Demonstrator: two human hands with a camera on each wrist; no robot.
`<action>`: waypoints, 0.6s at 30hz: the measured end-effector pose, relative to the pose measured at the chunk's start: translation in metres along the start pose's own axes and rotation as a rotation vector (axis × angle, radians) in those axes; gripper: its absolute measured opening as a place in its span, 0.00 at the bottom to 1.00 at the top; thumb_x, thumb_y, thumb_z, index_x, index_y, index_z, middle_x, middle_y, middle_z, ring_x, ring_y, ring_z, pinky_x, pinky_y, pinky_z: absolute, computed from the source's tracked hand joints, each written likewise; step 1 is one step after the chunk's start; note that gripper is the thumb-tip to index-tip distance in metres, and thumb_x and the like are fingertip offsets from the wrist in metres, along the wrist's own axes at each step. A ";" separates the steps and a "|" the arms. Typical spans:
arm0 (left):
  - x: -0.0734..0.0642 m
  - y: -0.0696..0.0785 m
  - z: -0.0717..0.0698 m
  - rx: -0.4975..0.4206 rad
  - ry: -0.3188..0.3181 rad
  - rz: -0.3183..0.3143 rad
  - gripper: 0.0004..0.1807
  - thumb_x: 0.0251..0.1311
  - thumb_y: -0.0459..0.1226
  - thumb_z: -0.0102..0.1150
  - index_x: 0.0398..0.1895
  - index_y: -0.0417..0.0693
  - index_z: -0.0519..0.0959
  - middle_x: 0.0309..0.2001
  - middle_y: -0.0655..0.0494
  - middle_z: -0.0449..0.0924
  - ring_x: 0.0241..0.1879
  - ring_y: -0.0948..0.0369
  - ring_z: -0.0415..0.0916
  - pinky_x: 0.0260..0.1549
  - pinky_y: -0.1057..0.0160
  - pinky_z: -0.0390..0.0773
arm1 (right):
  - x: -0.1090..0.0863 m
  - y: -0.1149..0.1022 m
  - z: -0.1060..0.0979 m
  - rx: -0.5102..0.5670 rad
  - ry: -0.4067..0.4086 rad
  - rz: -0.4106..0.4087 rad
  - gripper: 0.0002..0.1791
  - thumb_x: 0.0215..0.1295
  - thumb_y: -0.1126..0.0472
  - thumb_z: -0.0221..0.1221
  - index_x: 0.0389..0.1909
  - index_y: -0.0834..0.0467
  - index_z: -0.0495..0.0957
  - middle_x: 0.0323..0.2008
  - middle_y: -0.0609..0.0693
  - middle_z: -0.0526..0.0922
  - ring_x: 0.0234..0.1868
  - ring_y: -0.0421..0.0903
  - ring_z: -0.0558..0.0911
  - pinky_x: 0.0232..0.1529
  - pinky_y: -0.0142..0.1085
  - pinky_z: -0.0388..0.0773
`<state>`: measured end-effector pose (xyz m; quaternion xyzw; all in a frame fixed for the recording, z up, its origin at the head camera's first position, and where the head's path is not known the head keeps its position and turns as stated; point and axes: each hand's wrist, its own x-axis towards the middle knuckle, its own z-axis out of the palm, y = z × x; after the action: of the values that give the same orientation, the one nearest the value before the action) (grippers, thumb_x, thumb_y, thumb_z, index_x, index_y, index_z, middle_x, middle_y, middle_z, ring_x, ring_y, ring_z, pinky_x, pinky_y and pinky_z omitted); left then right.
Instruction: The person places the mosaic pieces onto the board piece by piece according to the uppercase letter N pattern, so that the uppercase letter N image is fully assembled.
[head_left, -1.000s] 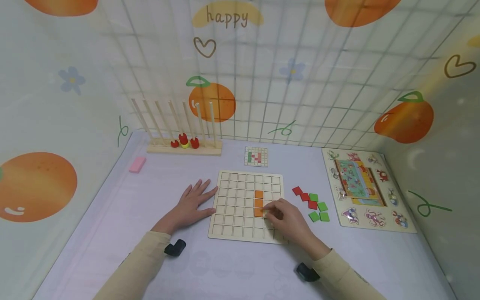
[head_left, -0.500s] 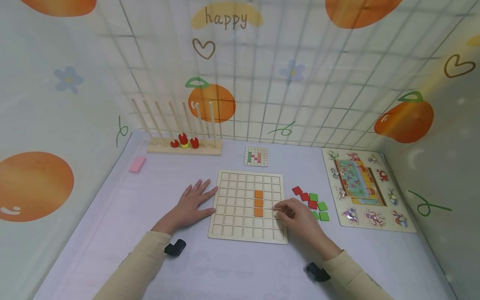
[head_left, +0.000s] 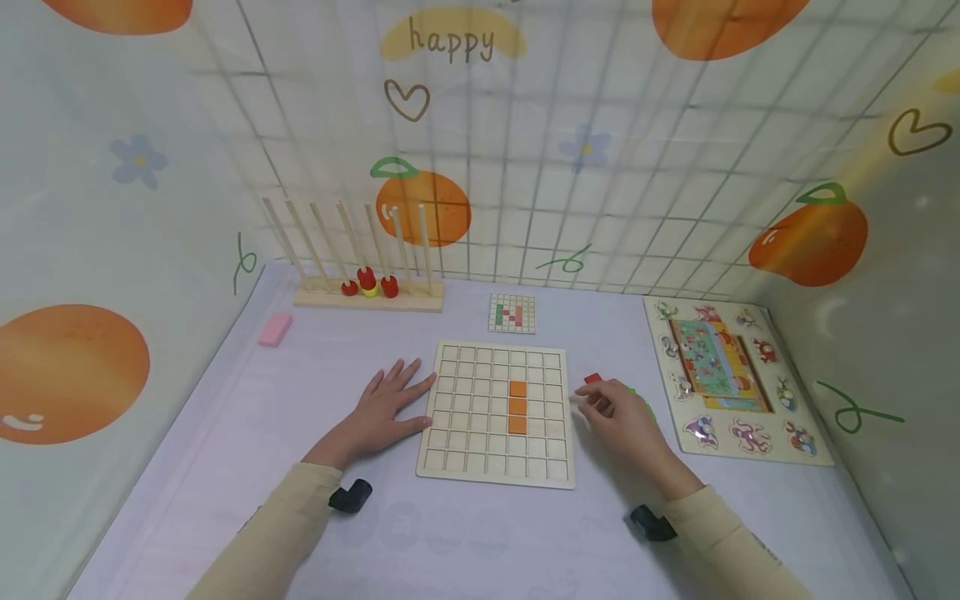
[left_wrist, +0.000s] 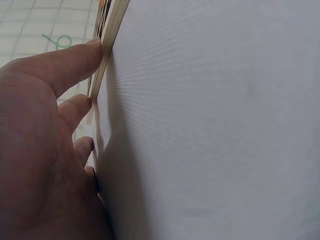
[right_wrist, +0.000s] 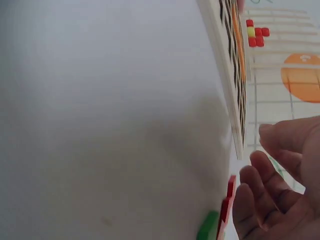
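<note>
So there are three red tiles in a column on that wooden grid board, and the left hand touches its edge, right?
Not quite: the three tiles are orange, not red, as the head view shows. They do form a column on the wooden grid board, and the left hand does touch its edge.
</note>
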<state>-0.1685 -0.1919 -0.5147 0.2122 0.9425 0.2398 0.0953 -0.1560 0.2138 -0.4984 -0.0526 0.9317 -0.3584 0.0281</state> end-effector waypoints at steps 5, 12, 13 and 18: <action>0.000 0.000 0.000 -0.002 0.000 0.000 0.40 0.67 0.55 0.61 0.79 0.57 0.61 0.82 0.47 0.46 0.81 0.44 0.35 0.75 0.38 0.34 | 0.009 0.001 -0.008 -0.054 0.034 -0.004 0.12 0.69 0.62 0.64 0.50 0.57 0.84 0.39 0.51 0.80 0.40 0.49 0.76 0.41 0.41 0.78; -0.001 -0.001 0.001 -0.002 0.004 0.001 0.40 0.67 0.56 0.61 0.79 0.58 0.61 0.82 0.48 0.45 0.81 0.44 0.35 0.76 0.38 0.34 | 0.019 0.006 -0.014 -0.131 0.071 0.026 0.15 0.69 0.59 0.65 0.54 0.59 0.83 0.45 0.57 0.81 0.46 0.53 0.74 0.43 0.44 0.76; -0.001 -0.001 0.001 -0.003 0.004 0.000 0.40 0.67 0.56 0.61 0.79 0.58 0.61 0.82 0.48 0.45 0.81 0.44 0.35 0.76 0.38 0.34 | 0.021 0.008 -0.014 -0.137 0.074 0.025 0.15 0.69 0.59 0.65 0.54 0.59 0.83 0.46 0.58 0.81 0.46 0.54 0.74 0.43 0.45 0.76; 0.000 -0.002 0.002 0.000 0.006 0.001 0.40 0.67 0.56 0.61 0.79 0.58 0.61 0.82 0.48 0.45 0.81 0.44 0.35 0.76 0.39 0.34 | 0.027 0.015 -0.012 -0.166 0.086 0.022 0.18 0.69 0.57 0.65 0.56 0.59 0.83 0.47 0.59 0.82 0.48 0.56 0.76 0.45 0.50 0.78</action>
<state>-0.1685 -0.1924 -0.5170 0.2118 0.9427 0.2406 0.0924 -0.1852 0.2294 -0.5000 -0.0291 0.9591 -0.2814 -0.0125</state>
